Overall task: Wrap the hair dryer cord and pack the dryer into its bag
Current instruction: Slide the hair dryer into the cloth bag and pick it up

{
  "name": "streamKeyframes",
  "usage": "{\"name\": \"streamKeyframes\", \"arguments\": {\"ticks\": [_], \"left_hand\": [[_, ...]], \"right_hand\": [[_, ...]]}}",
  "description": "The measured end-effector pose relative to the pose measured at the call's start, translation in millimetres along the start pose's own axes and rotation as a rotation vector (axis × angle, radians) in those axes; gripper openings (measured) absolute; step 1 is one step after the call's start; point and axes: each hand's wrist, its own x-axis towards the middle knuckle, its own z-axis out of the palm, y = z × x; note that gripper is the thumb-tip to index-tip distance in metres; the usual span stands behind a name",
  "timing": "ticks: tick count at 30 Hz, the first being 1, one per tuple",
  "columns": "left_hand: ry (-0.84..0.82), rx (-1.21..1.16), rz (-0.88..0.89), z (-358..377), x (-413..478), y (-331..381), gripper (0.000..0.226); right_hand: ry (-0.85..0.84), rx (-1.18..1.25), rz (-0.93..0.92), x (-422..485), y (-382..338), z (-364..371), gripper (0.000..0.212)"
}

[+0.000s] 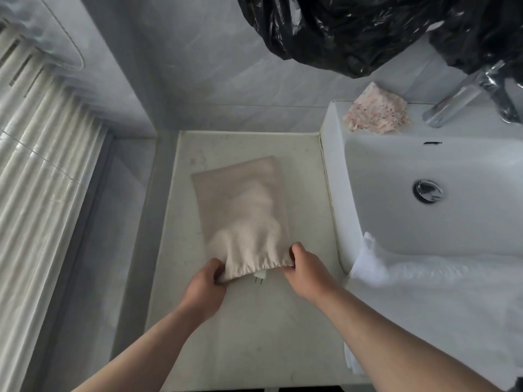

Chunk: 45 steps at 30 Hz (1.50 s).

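A beige cloth drawstring bag (243, 213) is laid flat on the pale stone counter (249, 329), just beside the white ceramic sink (396, 193). Its gathered mouth is gripped at the near left corner by the left hand (205, 284), whose fingers are curled round the fabric. The opposite corner is pinched by the right hand (307, 271), thumb on top. A bulge is seen inside the bag; the dryer itself is hidden. A white two-pin plug (259, 277) is left poking out from the mouth, between the hands.
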Motion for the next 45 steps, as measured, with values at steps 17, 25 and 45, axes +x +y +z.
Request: {"name": "streamKeyframes", "arguments": {"ticks": [17,25,45], "left_hand": [[-0.109,-0.586,-0.356,-14.7,31.2,25.3,0.038],[-0.281,-0.607,-0.423,-10.1,40.4,28.3,0.035],[-0.192,-0.466,-0.347,-10.9,42.2,26.4,0.014]], "right_hand": [[-0.097,0.560,0.367,12.6,-9.2,-9.4,0.063],[-0.118,0.667,0.472,15.2,-8.1,18.6,0.052],[-0.034,0.584,0.491,14.4,-24.3,16.8,0.037]]}}
